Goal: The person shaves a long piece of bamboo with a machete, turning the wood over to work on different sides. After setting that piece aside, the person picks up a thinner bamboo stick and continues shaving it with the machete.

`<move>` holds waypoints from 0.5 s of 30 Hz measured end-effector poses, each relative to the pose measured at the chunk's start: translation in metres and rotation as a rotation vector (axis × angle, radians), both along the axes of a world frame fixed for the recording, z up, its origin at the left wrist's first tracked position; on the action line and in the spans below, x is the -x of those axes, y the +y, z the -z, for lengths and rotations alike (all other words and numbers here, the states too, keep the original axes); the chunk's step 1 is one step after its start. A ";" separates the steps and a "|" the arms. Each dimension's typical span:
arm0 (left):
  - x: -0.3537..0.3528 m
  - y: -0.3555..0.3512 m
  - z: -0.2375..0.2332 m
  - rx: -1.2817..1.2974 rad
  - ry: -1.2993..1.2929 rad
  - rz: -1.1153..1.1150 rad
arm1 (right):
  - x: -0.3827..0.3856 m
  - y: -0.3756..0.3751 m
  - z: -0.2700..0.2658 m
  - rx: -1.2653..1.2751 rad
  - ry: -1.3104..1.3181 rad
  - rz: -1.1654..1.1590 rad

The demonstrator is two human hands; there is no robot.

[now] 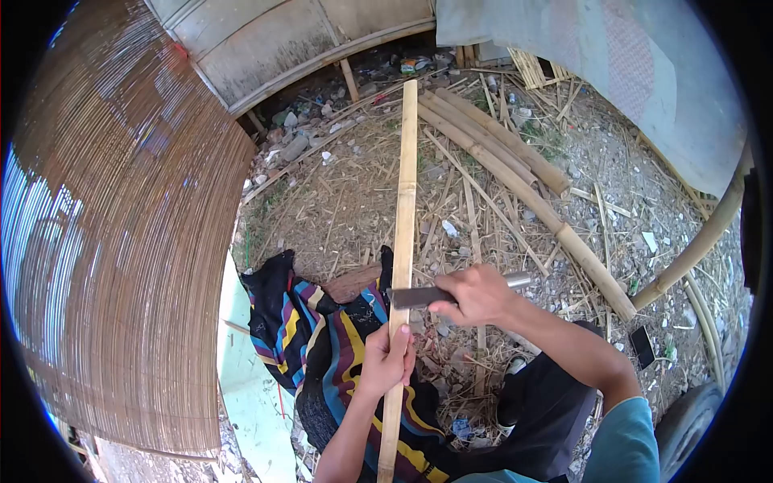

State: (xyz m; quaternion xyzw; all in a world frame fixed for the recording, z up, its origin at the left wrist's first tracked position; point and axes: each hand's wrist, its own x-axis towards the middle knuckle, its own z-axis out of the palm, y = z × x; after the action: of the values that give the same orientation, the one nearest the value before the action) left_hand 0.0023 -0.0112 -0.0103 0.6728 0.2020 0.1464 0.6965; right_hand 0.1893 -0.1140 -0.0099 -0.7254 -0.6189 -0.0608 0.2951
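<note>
Bamboo strip [405, 185], held tight in the closed left hand [385, 360] over the striped cloth [322, 342], is touched by the knife [415, 297] gripped in the right hand [477, 295], so the left hand just below could be cut by a slip.

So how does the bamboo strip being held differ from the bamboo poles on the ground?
The bamboo strip is thin, flat and pale; the bamboo poles are thick, round and browner. The strip is gripped by the left hand with a knife in the right hand against it; the poles lie loose on the ground. Both are long bamboo.
</note>
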 end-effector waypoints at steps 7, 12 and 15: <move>0.001 -0.003 0.013 -0.174 0.005 0.031 | 0.009 0.000 0.000 -0.019 -0.101 -0.115; -0.008 0.000 0.003 -0.346 0.024 -0.058 | 0.006 0.013 0.000 -0.001 -0.157 -0.045; -0.001 -0.010 -0.005 -0.204 0.022 -0.093 | -0.030 0.038 -0.011 -0.123 0.176 0.298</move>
State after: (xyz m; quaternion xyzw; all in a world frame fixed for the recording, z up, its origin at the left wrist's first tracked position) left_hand 0.0028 -0.0213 -0.0053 0.7317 0.2244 0.1909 0.6147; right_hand 0.2191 -0.0759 0.0011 -0.7923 -0.4712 -0.0777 0.3796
